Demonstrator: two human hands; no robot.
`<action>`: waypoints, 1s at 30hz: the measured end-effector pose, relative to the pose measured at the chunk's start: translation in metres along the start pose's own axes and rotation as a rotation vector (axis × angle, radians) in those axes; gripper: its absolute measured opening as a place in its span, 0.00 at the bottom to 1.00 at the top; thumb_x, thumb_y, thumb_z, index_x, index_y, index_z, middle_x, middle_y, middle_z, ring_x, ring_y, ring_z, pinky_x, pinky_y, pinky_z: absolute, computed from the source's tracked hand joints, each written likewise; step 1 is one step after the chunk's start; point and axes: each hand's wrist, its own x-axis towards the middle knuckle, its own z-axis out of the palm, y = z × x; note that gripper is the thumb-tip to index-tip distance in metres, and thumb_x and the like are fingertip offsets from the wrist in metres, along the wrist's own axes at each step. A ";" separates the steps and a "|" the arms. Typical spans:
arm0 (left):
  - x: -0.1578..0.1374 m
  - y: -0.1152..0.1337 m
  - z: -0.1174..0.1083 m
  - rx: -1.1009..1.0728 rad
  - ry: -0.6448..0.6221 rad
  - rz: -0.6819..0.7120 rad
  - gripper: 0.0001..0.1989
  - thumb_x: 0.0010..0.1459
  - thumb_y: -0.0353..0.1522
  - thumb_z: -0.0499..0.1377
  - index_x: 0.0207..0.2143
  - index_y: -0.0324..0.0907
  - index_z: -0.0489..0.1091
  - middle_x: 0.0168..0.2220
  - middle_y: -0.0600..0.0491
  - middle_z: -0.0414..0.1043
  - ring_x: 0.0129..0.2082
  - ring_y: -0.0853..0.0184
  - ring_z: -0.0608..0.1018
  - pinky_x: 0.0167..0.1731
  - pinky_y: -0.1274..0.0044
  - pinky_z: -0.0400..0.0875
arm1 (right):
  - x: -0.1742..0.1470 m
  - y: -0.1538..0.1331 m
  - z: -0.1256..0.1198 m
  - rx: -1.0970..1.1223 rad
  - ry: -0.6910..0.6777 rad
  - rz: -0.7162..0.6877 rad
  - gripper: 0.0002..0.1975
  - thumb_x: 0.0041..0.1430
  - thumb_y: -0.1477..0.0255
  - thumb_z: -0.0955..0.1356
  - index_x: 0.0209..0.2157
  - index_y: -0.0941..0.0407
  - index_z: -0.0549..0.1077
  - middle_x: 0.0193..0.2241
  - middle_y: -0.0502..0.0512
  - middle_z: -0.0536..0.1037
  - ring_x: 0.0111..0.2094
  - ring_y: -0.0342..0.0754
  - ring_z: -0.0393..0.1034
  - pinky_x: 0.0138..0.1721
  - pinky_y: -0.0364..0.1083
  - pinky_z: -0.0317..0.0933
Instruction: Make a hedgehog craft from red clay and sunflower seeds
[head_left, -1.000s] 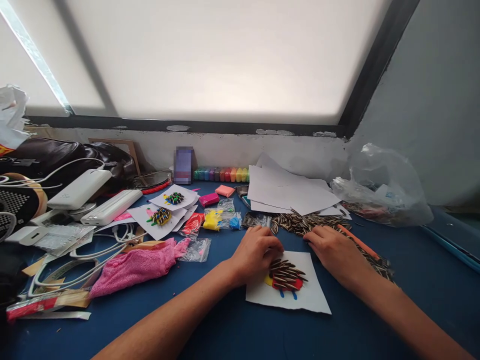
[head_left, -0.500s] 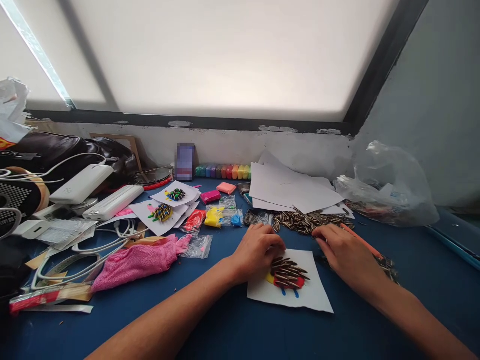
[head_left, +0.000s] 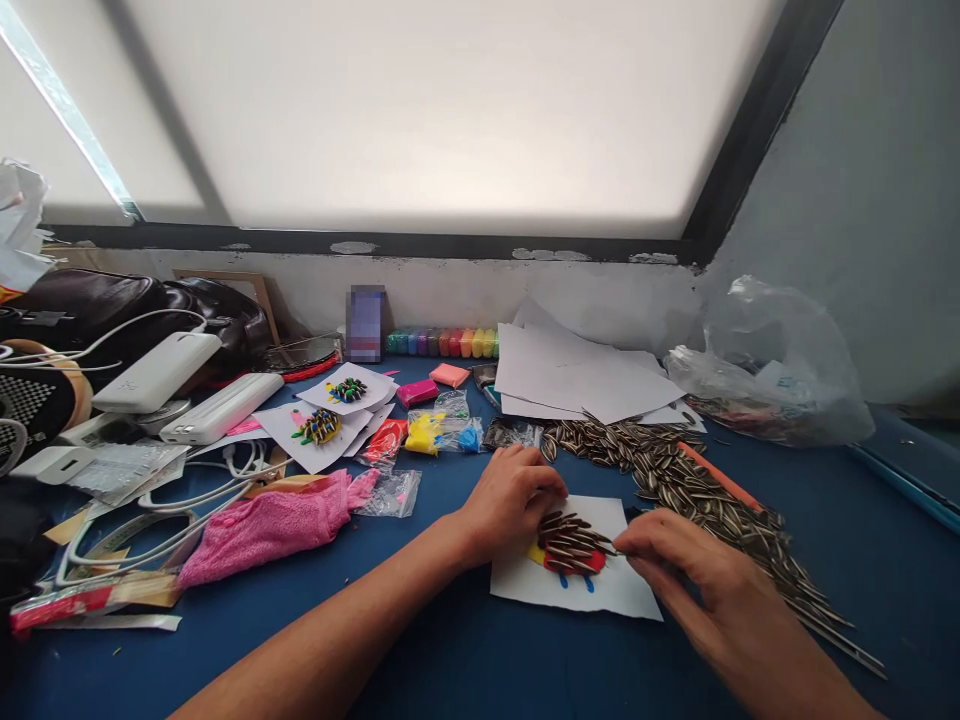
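A sheet of white paper (head_left: 630,590) carries a hedgehog-like picture with a red clay body (head_left: 592,562), a yellow clay part and two blue clay legs. Sunflower seeds (head_left: 574,538) stick out in rows over the red clay. My left hand (head_left: 517,500) curls over the paper's upper left, holding it down; its fingertips are partly hidden. At the right side of the picture, my right hand (head_left: 697,585) pinches what looks like a sunflower seed, its tip close to the seeded clay. Loose sunflower seeds (head_left: 675,480) lie heaped just behind that hand.
An orange stick (head_left: 720,477) lies among the seeds, with metal tweezers (head_left: 847,642) near the right. Behind are stacked paper sheets (head_left: 585,370) and a plastic bag (head_left: 780,390). Leftward lie clay packets (head_left: 424,432), two finished-looking seed pictures (head_left: 321,428), a pink cloth (head_left: 277,525) and cables.
My right hand has moved from the seed heap toward me, to the right side of the clay picture. My left hand stays on the paper. The view has shifted slightly.
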 end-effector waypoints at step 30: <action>0.000 -0.001 0.001 -0.017 0.005 -0.003 0.09 0.56 0.25 0.58 0.35 0.44 0.77 0.36 0.51 0.71 0.40 0.64 0.70 0.43 0.72 0.63 | -0.004 0.001 0.018 -0.070 -0.022 0.152 0.10 0.60 0.69 0.62 0.30 0.50 0.75 0.27 0.48 0.77 0.26 0.44 0.72 0.28 0.42 0.63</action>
